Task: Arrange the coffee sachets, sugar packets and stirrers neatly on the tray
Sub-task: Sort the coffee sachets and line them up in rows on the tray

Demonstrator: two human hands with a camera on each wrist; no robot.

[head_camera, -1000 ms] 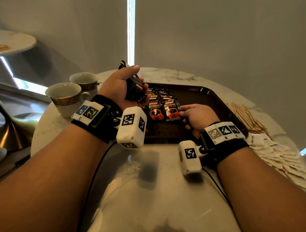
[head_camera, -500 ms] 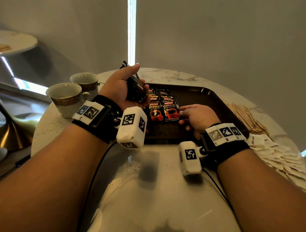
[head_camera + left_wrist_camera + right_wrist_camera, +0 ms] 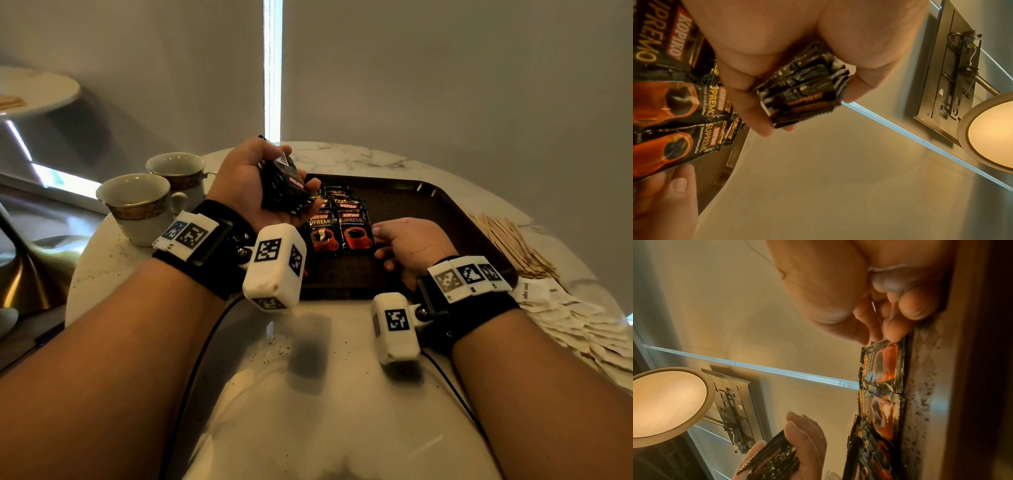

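At centre of the head frame: brown tray (image 3: pixel 455 212) on a round marble table (image 3: pixel 342 394). Left part of the tray: black coffee sachets (image 3: pixel 337 229) laid face up in two overlapping columns running toward the top of the frame. Left hand (image 3: pixel 246 181), palm up, raised over the tray's left edge; fingers and thumb curled round a stack (image 3: pixel 284 186) of further sachets, seen end-on in the left wrist frame (image 3: pixel 801 94). Right hand (image 3: pixel 411 243) low on the tray, just right of the nearest sachet; in the right wrist frame its thumb and fingertips (image 3: pixel 896 331) pinch that sachet's corner, the other fingers curled. Right of the tray, on the table: wooden stirrers (image 3: pixel 510 240) in a loose fan, off the tray. Lower right: white sugar packets (image 3: pixel 582 329) spread in overlapping rows, also off the tray. Left of the tray: two cups (image 3: pixel 147 202) with gold bands, side by side. Upper left: edge of a second round table (image 3: pixel 37 92).
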